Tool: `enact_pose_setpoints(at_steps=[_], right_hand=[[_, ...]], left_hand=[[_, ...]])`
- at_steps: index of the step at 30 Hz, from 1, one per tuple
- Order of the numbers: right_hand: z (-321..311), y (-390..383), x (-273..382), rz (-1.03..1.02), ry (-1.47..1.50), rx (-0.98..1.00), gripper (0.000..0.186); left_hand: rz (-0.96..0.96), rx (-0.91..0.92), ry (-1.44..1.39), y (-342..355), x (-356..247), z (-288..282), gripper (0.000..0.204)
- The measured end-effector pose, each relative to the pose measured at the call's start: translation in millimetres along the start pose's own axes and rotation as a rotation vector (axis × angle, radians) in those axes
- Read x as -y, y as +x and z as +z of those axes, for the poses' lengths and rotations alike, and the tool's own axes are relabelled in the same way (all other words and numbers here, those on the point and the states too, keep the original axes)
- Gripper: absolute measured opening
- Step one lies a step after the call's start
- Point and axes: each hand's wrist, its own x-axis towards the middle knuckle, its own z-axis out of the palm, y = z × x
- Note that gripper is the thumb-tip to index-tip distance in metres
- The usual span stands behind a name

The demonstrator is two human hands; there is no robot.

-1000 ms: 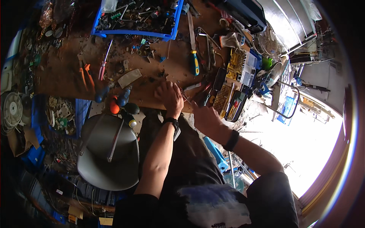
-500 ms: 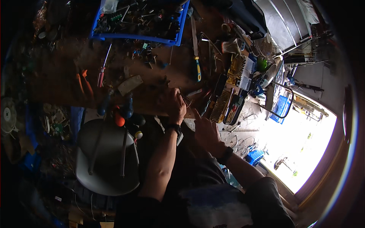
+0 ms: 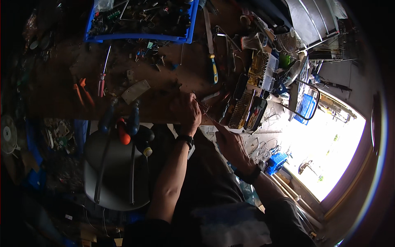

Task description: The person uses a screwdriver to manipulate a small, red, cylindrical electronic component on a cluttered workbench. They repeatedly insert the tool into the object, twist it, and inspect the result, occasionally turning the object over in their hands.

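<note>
At the bench's front edge, my left hand (image 3: 190,115) is closed around something small, mostly hidden by the fingers. Thin wire-like strands (image 3: 203,107) stick out beside its fingertips. My right hand (image 3: 233,149), lower and to the right, has its fingers closed, and a slim pointed shape (image 3: 211,120) reaches from it toward those strands. Shadow keeps me from telling what kind of thing that shape is. Just beyond both hands lies a short grey metal bar (image 3: 210,96). Right of it is an open case of drill bits (image 3: 242,109).
A blue crate (image 3: 142,37) of small hardware stands at the back. On the bench lie orange-handled pliers (image 3: 84,92), a red-handled screwdriver (image 3: 101,84), a metal plate (image 3: 135,92) and a yellow-and-blue-handled file (image 3: 212,68). Long tools with blue handles (image 3: 133,119) overhang a pale chair (image 3: 115,177).
My right hand has drawn back down and to the right, away from the left hand, with the slim shape now showing between them. My left hand stays nearly in place. The view has shifted slightly.
</note>
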Motion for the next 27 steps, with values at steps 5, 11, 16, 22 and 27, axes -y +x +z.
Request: enact_pose_setpoints(at_steps=[5, 11, 16, 22, 27], right_hand=[[-4.7, -0.5, 5.4, 0.023, 0.038, 0.019, 0.046], [-2.8, -0.9, 1.5, -0.034, 0.052, -0.062, 0.045], [-7.5, 6.7, -0.5, -0.006, 0.043, 0.009, 0.048], [24.7, 12.6, 7.3, -0.012, -0.073, -0.054, 0.054], [-10.6, 41.5, 20.9, 0.010, -0.141, 0.132, 0.042]], left_hand=[[0.022, -0.059, 0.075, -4.5, -5.7, 0.6, 0.013], [0.033, -0.074, 0.119, -0.5, -2.6, 1.4, 0.012], [0.049, -0.108, 0.067, 1.6, -4.2, -2.1, 0.012], [0.145, -0.064, 0.342, 3.1, -6.1, -8.8, 0.018], [0.138, -0.026, 0.372, 3.3, -9.2, -15.0, 0.020]])
